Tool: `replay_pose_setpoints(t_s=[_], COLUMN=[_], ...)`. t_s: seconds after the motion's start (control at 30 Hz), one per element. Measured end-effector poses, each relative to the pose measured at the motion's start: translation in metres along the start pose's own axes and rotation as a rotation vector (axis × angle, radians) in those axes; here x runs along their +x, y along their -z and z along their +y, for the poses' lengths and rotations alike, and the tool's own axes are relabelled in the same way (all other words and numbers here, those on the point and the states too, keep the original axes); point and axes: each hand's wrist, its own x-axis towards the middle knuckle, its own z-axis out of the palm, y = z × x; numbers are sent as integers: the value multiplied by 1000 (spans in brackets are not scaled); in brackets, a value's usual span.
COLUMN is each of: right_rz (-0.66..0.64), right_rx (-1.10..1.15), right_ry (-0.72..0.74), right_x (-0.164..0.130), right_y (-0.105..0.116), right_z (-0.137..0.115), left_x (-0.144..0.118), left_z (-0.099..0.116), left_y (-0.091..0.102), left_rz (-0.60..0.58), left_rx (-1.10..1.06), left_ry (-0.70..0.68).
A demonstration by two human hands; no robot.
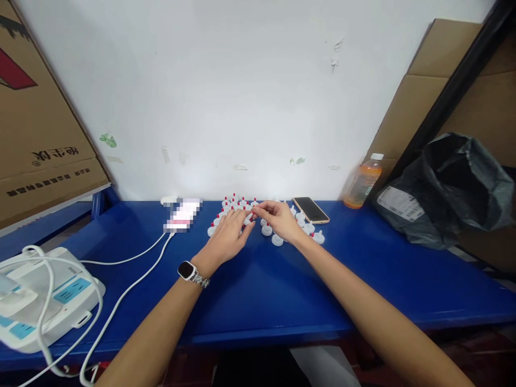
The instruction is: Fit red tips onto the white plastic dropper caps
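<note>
I have both hands out over the far part of the blue tabletop [262, 290], close to the white wall [242, 97]. My left hand [228, 236], with a watch [188, 271] on its wrist, lies palm down over the cluster of small white caps with red tips [236, 203]; its fingers [242, 219] are stretched forward and loosely spread, resting on the caps. My right hand [282, 219] sits just beside it, fingers curled and pinched together around one cap [253, 215] at the middle of the cluster. The piece is too small for me to tell exactly how it is held. The two hands nearly touch at their fingertips.

More caps lie around the right hand: one [266, 230] and another [277, 239] just in front of it, and one [318, 237] by the wrist. A dark phone [310, 209] lies face up just right of the cluster. Further right of the cluster stands a bottle of orange drink [362, 185], and beyond it a black bag [447, 188]. Left of the cluster is a white device [183, 214] with a cable [133, 258] running to a white power strip [48, 295] near the front left edge. A cardboard box [36, 118] leans at far left.
</note>
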Motion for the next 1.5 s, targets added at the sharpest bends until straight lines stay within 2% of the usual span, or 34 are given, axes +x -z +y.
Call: replay_pose_setpoints(t_s=[0.23, 0.37, 0.47, 0.53, 0.6, 0.67, 0.8, 0.9, 1.0, 1.1, 1.3, 1.4, 1.5], right_rz=[89, 56, 4, 3, 82, 146, 35, -62, -120, -140, -45, 9, 12], right_rx=[9, 100, 62, -70, -291, -511, -970, -1068, -1070, -1063, -1096, -1136, -1149], right_ry=[18, 22, 90, 149, 197, 183, 14, -32, -47, -68, -112, -166, -218], right_x=[-5, -5, 4, 21, 46, 73, 117, 132, 136, 136, 122, 113, 108], right_y=[-9, -12, -6, 3, 13, 21, 21, 12, 7, 10, 43, 60, 67], right_z=[-2, -7, -12, -12, -6, 5, 33, 45, 48, 45, 37, 41, 50], left_x=[-2, -1, 3, 7, 8, 6, 2, 1, 2, 2, 2, 4, 6], left_z=[3, 3, 4, 4, 1, -2, -6, -4, -2, 0, -1, 2, 5], left_y=[-3, -4, -3, 0, 4, 8, 12, 12, 13, 13, 9, 5, 1], left_rz=[42, 47, 74, 131, 187, 199, 133, 91, 70, 71, 55, 59, 68], left_rx=[-12, -119, -131, -77, 3, 65, 75, 65, 63, 60, 62, 64, 56], left_ry=[35, 7, 31, 91, 142, 161, 171, 169, 166, 162, 129, 115, 93])
